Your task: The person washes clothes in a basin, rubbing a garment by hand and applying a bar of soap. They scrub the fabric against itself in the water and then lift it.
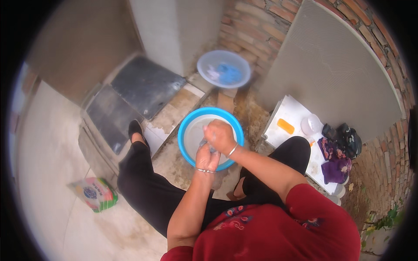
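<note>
A basin with a bright blue rim (182, 145) stands on the floor between my knees, with whitish, cloudy water inside. Over its near half my two hands are pressed together. Below is my left hand (206, 159), its fingers closed round a small wet greyish cloth (212, 149). My right hand (220, 135) is on top, curled over the same cloth from the far side. Only small bits of the cloth show between the fingers, so its shape is hidden.
Beyond the basin sits a pale translucent bowl (203, 62) with blue and whitish cloths. On the right, a low white table (278, 135) bears an orange bar (285, 126), a white tub (310, 125) and dark and purple fabrics (335, 170). A detergent bag (96, 194) lies left.
</note>
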Demonstrator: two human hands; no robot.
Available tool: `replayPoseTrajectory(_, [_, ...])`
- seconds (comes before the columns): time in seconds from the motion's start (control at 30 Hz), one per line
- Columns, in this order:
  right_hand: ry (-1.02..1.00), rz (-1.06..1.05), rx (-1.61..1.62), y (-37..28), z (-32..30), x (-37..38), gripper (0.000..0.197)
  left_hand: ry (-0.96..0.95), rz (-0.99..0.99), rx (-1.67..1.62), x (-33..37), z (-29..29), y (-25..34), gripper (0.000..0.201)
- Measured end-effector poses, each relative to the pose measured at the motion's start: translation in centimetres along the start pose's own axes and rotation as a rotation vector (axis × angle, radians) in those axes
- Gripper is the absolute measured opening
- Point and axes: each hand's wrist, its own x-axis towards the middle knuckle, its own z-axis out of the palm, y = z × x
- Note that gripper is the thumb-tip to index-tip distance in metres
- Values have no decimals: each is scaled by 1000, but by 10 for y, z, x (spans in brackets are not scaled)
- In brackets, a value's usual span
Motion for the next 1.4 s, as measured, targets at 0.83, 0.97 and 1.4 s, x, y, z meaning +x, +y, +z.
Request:
replayPoseTrajectory(0.83, [82,49,145,-15,34,-1,24,9,-115,-162,3,3,30,45])
replayPoseTrajectory(0.97, [31,-167,242,-35,40,-7,26,96,-100,-105,5,-10,31,43])
replayPoseTrajectory(1.4, [170,235,142,21,22,24,24,210,-178,66,-2,33,28,41])
